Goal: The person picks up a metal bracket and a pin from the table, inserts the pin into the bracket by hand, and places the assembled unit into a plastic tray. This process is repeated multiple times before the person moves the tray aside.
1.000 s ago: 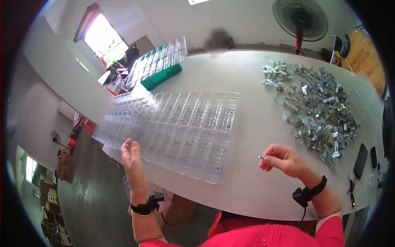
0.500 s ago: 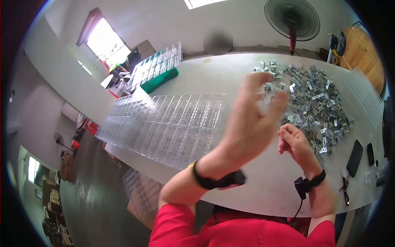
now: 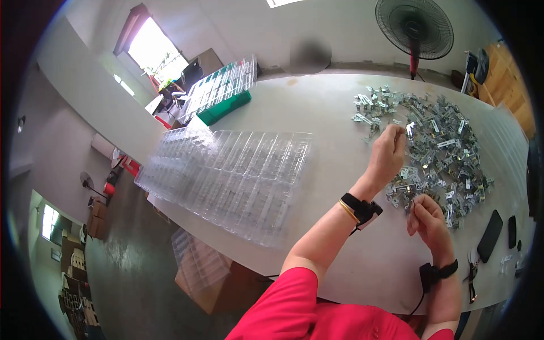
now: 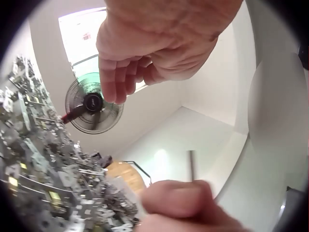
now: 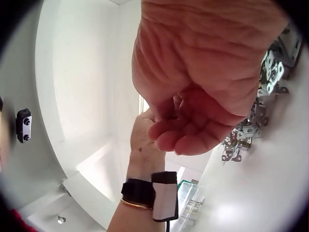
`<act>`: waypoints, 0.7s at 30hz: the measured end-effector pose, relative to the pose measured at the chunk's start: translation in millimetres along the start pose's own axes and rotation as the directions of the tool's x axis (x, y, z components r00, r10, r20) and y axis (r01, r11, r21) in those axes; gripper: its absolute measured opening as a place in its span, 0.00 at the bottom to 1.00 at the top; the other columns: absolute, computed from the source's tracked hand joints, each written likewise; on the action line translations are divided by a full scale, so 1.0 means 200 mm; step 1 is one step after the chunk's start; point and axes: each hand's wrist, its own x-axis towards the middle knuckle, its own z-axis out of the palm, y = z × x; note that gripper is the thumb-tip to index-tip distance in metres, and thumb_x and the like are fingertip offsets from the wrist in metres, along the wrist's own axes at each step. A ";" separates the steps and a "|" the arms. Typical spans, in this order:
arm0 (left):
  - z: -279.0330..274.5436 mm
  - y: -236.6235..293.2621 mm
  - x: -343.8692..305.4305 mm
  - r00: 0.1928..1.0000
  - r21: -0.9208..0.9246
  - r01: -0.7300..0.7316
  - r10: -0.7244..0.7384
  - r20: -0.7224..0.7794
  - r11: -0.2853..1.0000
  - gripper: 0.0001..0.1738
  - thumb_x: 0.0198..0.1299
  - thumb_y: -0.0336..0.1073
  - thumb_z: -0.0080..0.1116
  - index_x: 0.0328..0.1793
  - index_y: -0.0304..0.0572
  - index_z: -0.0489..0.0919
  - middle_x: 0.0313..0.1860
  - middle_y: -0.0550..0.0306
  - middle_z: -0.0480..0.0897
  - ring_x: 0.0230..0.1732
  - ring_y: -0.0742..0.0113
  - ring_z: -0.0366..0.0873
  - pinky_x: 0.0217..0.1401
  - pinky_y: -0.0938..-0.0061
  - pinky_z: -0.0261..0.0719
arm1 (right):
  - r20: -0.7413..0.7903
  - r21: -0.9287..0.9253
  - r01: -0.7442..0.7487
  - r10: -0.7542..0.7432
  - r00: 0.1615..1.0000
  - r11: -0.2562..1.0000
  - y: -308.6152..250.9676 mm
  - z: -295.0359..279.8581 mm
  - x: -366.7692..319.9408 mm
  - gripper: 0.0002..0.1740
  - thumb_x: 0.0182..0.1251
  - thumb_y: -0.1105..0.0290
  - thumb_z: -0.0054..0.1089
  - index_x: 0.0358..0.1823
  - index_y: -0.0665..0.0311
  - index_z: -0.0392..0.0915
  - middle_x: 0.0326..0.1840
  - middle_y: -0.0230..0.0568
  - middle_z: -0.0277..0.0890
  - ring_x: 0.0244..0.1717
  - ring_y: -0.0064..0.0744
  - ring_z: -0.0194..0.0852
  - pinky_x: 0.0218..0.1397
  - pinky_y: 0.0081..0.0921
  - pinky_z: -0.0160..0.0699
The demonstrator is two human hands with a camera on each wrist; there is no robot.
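Observation:
A large pile of small metal brackets (image 3: 447, 144) is spread over the right part of the table. My left hand (image 3: 388, 153) reaches over the pile's left edge. In the left wrist view its fingers (image 4: 116, 82) hang loosely bent, with nothing showing between them. Nearer my body, my right hand (image 3: 429, 221) is beside the pile's front edge. Its thumb and forefinger pinch a thin metal pin (image 4: 191, 164), which sticks up from them in the left wrist view. In the right wrist view the other fingers (image 5: 193, 144) are curled in and the pin is hidden.
Clear compartment trays (image 3: 243, 178) lie on the table's left side. A green box (image 3: 226, 107) with more trays stands behind them. At the right are a black phone (image 3: 490, 235), pliers (image 3: 472, 275) and a clear ribbed sheet (image 3: 504, 141). A fan (image 3: 413, 28) stands beyond the table.
My left hand has swung from beside the clear trays across to the metal pile on the right. My right hand, still pinching the pin, has shifted right to the pile's front edge.

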 end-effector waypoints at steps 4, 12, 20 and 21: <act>-0.08 -0.18 -0.04 0.985 0.142 -0.154 0.163 -0.050 0.978 0.08 0.71 0.29 0.56 0.51 0.32 0.76 0.33 0.52 0.80 0.34 0.74 0.79 0.38 0.75 0.77 | 0.068 -0.039 -0.031 0.033 0.997 0.999 0.05 -0.03 0.00 0.09 0.78 0.65 0.56 0.43 0.63 0.73 0.21 0.33 0.73 0.21 0.25 0.73 0.29 0.22 0.74; -0.22 -0.39 -0.08 0.920 -0.279 0.336 -0.377 -0.105 0.899 0.08 0.74 0.28 0.49 0.53 0.34 0.78 0.37 0.58 0.82 0.34 0.74 0.80 0.39 0.79 0.81 | 0.236 -0.178 -0.276 0.313 0.920 0.945 0.08 0.06 0.00 0.06 0.76 0.70 0.57 0.41 0.64 0.74 0.24 0.35 0.76 0.26 0.27 0.78 0.35 0.25 0.79; -0.24 -0.53 -0.07 0.806 -0.473 0.546 -0.588 0.070 0.692 0.10 0.72 0.30 0.51 0.54 0.35 0.78 0.36 0.59 0.82 0.31 0.75 0.81 0.33 0.78 0.81 | 0.156 -0.180 -0.358 0.386 0.909 0.916 0.09 0.07 -0.02 0.07 0.73 0.70 0.61 0.40 0.66 0.75 0.26 0.35 0.77 0.27 0.27 0.78 0.36 0.26 0.80; -0.23 -0.54 -0.07 0.803 -0.451 0.557 -0.590 0.081 0.697 0.10 0.71 0.30 0.51 0.53 0.34 0.78 0.35 0.59 0.82 0.31 0.75 0.80 0.33 0.78 0.81 | 0.153 -0.183 -0.368 0.396 0.905 0.912 0.09 0.06 -0.01 0.07 0.73 0.70 0.62 0.40 0.66 0.75 0.26 0.36 0.77 0.27 0.27 0.78 0.36 0.26 0.80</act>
